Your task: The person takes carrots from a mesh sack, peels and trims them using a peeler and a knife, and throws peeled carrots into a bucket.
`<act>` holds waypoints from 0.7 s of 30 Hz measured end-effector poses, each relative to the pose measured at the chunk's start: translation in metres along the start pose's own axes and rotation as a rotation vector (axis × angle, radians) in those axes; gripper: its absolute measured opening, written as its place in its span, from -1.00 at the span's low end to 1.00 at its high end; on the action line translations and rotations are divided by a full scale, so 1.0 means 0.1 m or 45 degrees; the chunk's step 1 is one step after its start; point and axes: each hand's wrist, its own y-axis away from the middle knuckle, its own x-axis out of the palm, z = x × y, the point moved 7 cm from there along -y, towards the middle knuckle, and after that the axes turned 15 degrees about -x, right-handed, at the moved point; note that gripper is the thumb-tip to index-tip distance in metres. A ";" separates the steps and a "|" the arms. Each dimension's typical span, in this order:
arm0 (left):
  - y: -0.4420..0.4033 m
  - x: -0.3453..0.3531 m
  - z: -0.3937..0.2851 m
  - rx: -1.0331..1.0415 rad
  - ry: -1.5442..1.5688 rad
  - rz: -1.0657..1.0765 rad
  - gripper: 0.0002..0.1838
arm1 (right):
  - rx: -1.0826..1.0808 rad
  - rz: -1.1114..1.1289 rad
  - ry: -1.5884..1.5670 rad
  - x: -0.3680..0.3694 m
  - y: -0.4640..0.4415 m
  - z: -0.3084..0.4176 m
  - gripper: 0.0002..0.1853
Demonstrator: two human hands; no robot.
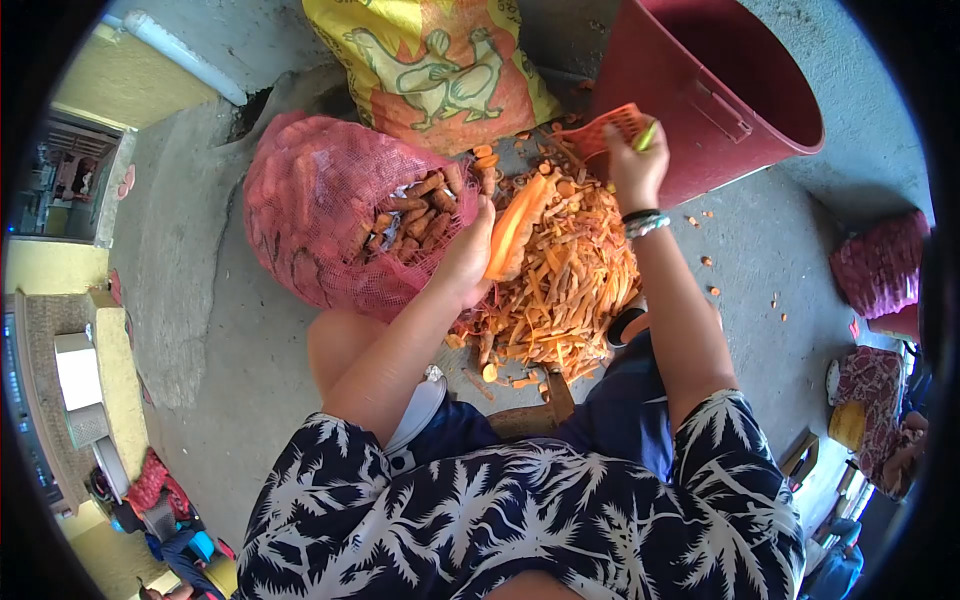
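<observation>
My left hand (468, 255) is closed around a large peeled carrot (512, 232), bright orange and tilted over a heap of peelings. Up and to the right, my right hand (638, 172) grips a small tool with a yellow-green handle (647, 136); its working end is hidden. Just behind that hand is an orange-red perforated plastic basket (605, 128), seen only in part. Long orange carrot peelings (565, 290) lie piled on the floor between my legs, with cut carrot ends among them. Left of my left hand, a pink mesh sack (320, 210) lies open, showing unpeeled carrots (425, 215).
A large dark-red tub (665, 100) stands at the upper right, beside the wall. Behind the heap is a yellow and orange sack (435, 65) printed with chickens. A wooden piece (560, 393) sits near my knees. Carrot scraps dot the concrete floor (740, 290).
</observation>
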 end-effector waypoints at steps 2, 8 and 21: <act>0.03 0.02 -0.04 -0.007 0.021 0.072 -0.48 | 0.242 -0.127 -0.103 -0.19 -0.06 -0.12 -0.79; -0.21 -0.35 -0.14 0.085 0.325 -0.067 -0.63 | 0.590 0.111 -0.457 0.04 0.44 0.42 -0.79; -0.20 -0.04 -0.16 0.223 0.288 -0.013 -0.55 | 0.451 0.420 -0.358 0.29 0.65 0.63 -0.80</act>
